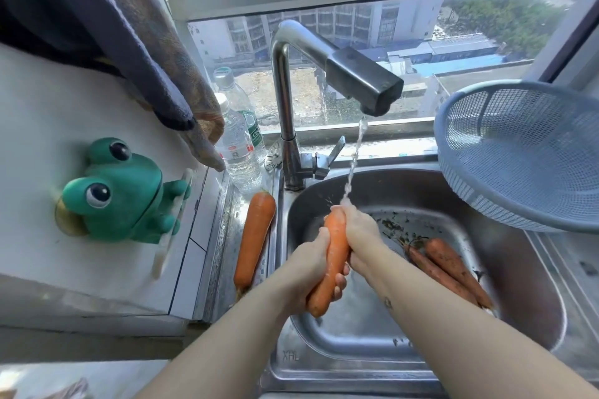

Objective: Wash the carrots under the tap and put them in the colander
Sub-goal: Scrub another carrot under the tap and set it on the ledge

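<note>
Over the steel sink (518, 295), both hands hold one orange carrot (334, 256) under the running water from the tap (363, 81). My left hand (308, 266) grips its lower half, fingers curled round it. My right hand (359, 233) wraps its upper end, where the stream lands. Two dirty carrots (450, 269) lie in the basin at the right. Another clean-looking carrot (254, 240) lies on the sink's left ledge. The blue plastic colander (525, 152) sits tilted at the sink's back right and holds nothing that I can see.
A green frog holder (120, 191) sticks to the white wall at left. Two clear water bottles (236, 139) stand beside the tap base, under a hanging cloth (168, 52). Bits of dirt lie in the basin. A window runs behind the sink.
</note>
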A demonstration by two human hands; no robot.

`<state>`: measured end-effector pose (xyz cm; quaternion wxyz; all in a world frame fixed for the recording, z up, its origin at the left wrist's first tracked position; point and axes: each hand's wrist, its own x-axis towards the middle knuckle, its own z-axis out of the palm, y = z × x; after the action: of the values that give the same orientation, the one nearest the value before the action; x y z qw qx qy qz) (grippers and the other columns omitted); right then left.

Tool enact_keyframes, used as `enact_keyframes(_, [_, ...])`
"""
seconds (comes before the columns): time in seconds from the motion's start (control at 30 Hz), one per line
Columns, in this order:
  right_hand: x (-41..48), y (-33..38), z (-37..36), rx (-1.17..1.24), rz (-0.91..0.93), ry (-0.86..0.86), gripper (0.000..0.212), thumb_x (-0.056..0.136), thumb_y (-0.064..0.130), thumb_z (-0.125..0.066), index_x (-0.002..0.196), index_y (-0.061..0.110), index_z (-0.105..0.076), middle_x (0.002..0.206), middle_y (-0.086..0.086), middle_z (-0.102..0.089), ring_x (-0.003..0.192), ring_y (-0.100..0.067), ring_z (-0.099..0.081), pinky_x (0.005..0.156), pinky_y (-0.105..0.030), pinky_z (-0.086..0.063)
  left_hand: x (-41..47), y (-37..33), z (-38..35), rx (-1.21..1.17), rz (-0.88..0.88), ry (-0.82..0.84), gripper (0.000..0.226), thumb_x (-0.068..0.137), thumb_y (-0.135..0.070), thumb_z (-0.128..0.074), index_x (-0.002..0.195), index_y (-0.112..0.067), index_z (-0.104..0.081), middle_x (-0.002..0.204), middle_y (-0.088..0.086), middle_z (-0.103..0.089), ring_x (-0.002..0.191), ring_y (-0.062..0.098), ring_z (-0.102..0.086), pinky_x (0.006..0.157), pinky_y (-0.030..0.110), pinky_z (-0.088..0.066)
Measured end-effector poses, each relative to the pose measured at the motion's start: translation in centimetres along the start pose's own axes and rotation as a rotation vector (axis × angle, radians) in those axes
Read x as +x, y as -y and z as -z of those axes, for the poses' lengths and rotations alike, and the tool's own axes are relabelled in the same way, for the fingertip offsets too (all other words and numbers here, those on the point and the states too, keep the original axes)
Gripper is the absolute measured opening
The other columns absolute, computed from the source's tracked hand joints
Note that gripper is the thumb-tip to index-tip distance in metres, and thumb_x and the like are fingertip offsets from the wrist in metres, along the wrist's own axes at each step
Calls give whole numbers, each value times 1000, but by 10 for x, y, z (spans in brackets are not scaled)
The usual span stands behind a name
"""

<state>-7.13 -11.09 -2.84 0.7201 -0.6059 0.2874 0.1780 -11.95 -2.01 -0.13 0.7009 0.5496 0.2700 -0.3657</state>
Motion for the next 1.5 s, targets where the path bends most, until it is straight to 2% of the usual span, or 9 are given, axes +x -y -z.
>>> enact_keyframes(0.1, [-5,-1,3,-42,20,54,35,100,37,-42,116,11,-59,102,-12,-64,91,-29,-65,84,-46,-56,-3,1,5,-83,29,17,59,101,-54,-26,94,-4,-57,63,5,-54,40,8,-45,38,18,-41])
enact_keyframes(0.23, [-11,-1,13,63,19,278,39,101,23,-45,139,23,-36,105,-3,-52,82,-20,-57,50,-25,-50,-6,-2,8,-191,83,55,59,100,-54,-28,98,-3,-57,64,6,-55,38,7,-44,35,18,-40])
enact_keyframes(0.37, [-8,-1,12,70,12,178,32,96,21,-56,125,11,-53,99,-11,-62,86,-22,-63,78,-37,-56,-3,-1,-5,-23,29,-13,61,99,-55,-28,88,-3,-57,62,5,-55,40,8,-46,38,18,-42])
enact_keyframes(0.47, [-7,6,21,234,-64,333,38,96,13,-53,133,7,-44,113,-16,-56,99,-26,-60,91,-42,-52,-4,-8,-3,-90,56,8,59,100,-54,-28,93,-3,-55,62,5,-53,38,8,-45,36,17,-40])
enact_keyframes(0.6, [-5,16,42,348,-132,582,58,86,-1,-55,140,11,-35,128,-23,-47,106,-31,-60,80,-42,-55,-9,-14,6,-221,131,80,56,100,-53,-29,110,-3,-53,64,6,-54,36,7,-44,32,17,-39])
enact_keyframes(0.87, [-7,10,39,304,-134,495,33,99,7,-45,131,8,-47,123,-22,-50,110,-32,-55,84,-44,-51,-4,-11,9,-81,106,49,56,99,-53,-33,113,-2,-51,66,7,-57,40,8,-47,35,20,-42])
enact_keyframes(1.13, [-7,12,34,183,-82,397,36,95,8,-54,131,4,-49,114,-19,-55,99,-28,-60,76,-40,-55,-3,-8,7,27,49,15,55,99,-52,-34,113,-3,-53,66,6,-58,44,9,-50,38,20,-44])
enact_keyframes(1.3, [-5,19,48,225,-137,577,44,90,0,-55,132,7,-45,124,-21,-54,103,-29,-62,80,-40,-56,-9,-15,10,-4,90,53,54,100,-52,-33,111,-3,-51,68,7,-57,41,9,-48,37,19,-43])
enact_keyframes(1.5, [-5,-8,23,-177,129,154,41,93,23,-61,131,18,-46,122,-14,-58,102,-25,-63,89,-42,-54,-1,-5,-9,238,-86,-71,54,101,-50,-30,98,-3,-57,71,8,-55,46,11,-48,44,21,-42])
